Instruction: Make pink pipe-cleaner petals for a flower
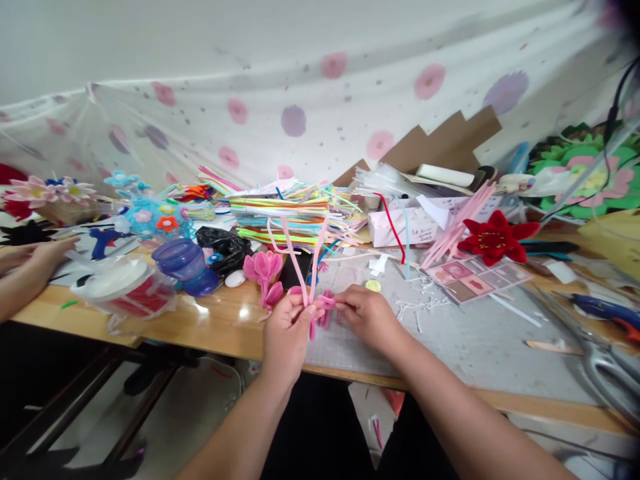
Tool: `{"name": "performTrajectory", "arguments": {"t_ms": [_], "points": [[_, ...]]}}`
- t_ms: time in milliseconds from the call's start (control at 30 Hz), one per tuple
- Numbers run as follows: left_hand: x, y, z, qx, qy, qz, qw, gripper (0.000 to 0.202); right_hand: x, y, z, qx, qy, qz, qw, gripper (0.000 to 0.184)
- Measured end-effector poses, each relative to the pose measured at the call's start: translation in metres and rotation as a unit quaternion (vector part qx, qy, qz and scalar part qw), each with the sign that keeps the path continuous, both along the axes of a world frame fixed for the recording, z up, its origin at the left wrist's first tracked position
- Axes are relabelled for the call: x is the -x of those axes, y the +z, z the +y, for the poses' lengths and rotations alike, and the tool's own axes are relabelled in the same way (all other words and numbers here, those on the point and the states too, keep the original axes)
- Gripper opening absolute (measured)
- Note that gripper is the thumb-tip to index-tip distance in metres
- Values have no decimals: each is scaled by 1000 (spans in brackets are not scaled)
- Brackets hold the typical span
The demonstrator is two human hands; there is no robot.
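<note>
My left hand [286, 333] is closed, pinching pink pipe cleaners [296, 265] between thumb and fingers. Their light pink ends stick up in a V above the thumb, and a darker pink end hangs below. From the other side, my right hand [371, 319] pinches a darker pink looped part [327, 301] of the same piece with its fingertips. Just left of and behind my left hand lies a pink pipe-cleaner flower [263, 272]. How the strands join is partly hidden by my fingers.
Bundles of coloured pipe cleaners [280, 217] lie at the back. A red flower [497, 238] and scissors [603, 360] are at right. A blue-purple jar [184, 265] and a white tub [125, 288] stand left, near another person's hand [43, 257].
</note>
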State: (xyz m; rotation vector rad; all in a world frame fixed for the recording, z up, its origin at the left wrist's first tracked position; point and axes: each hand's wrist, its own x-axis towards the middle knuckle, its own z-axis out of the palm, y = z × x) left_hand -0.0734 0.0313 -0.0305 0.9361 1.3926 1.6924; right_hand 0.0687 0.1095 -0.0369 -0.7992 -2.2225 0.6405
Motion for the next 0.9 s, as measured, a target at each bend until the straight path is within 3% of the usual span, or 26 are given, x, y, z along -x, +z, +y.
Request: {"name": "performTrajectory", "arguments": {"t_ms": [267,633,733,900], "points": [[-9,-2,11,-9,-8,5,1000,19,-2,-6,-8,77,-3,100,992,15],[-10,-9,18,-12,-7,-30,999,18,-6,-10,-4,56,-101,192,975,16],[-10,-4,13,-8,-22,-42,999,19,-16,2,-11,-4,-101,166,981,13],[-14,3,4,-9,-24,3,1000,17,-27,27,-27,-147,-97,32,984,22]]}}
